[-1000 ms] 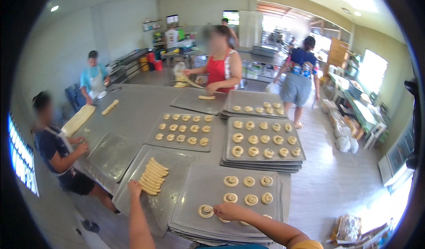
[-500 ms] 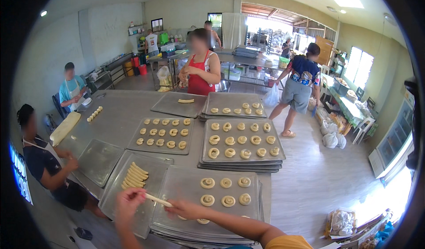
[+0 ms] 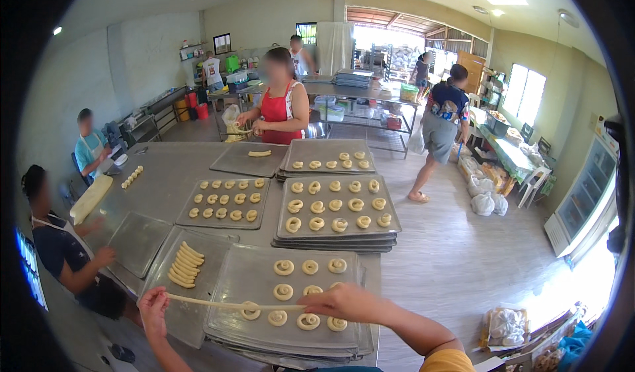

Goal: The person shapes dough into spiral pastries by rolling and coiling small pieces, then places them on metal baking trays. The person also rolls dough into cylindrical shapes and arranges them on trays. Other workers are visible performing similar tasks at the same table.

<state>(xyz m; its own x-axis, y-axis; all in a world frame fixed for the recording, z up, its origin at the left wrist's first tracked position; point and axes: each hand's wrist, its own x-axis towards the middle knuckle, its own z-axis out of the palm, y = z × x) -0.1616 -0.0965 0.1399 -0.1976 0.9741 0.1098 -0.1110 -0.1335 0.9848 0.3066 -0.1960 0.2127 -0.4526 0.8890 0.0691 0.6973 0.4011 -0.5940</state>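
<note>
A long, thin dough rope (image 3: pixel 245 305) stretches between my two hands, sagging slightly. My left hand (image 3: pixel 156 312) pinches its left end over the near-left tray (image 3: pixel 218 256). My right hand (image 3: pixel 340 302) grips the other end above a metal baking tray (image 3: pixel 241 271) that sits on a stack. Rows of coiled dough rolls (image 3: pixel 283 292) lie on that tray; my right hand and forearm cover some of them. Short dough strips (image 3: pixel 186 266) rest side by side on the near-left tray.
Beyond are a tray of shaped dough pieces (image 3: pixel 228 198) and a stacked tray (image 3: pixel 370 232) of rolls. A person in a red apron (image 3: pixel 281 110) works across the table (image 3: pixel 165 173); two people stay at its left side. Another person (image 3: pixel 444 120) walks at the right.
My hands have moved apart, and the dough rope between them is much longer and thinner. The walking person has moved farther away. The whole view has shifted slightly.
</note>
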